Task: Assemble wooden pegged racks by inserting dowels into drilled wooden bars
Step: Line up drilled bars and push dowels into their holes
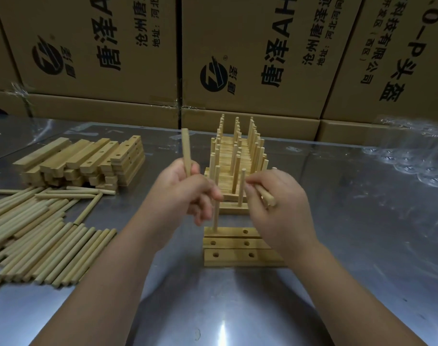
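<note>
On the worktop (337, 245), three drilled bars (237, 257) are laid side by side, and a standing dowel (215, 218) is set in the farthest bar's left hole. An upright dowel (186, 151) is gripped by the left hand (183, 193), its fingers curled round it. Further dowels (266, 196) are clasped by the right hand (285, 208).

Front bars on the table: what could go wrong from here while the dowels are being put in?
1. The three front bars lie loose side by side, so pressing a dowel in may slide or tilt one.
2. The standing dowel is right at the left hand, which also grips a spare dowel; a bump may tilt it.
3. The right hand, holding dowels, works just in front of the finished racks and may knock them.
</note>
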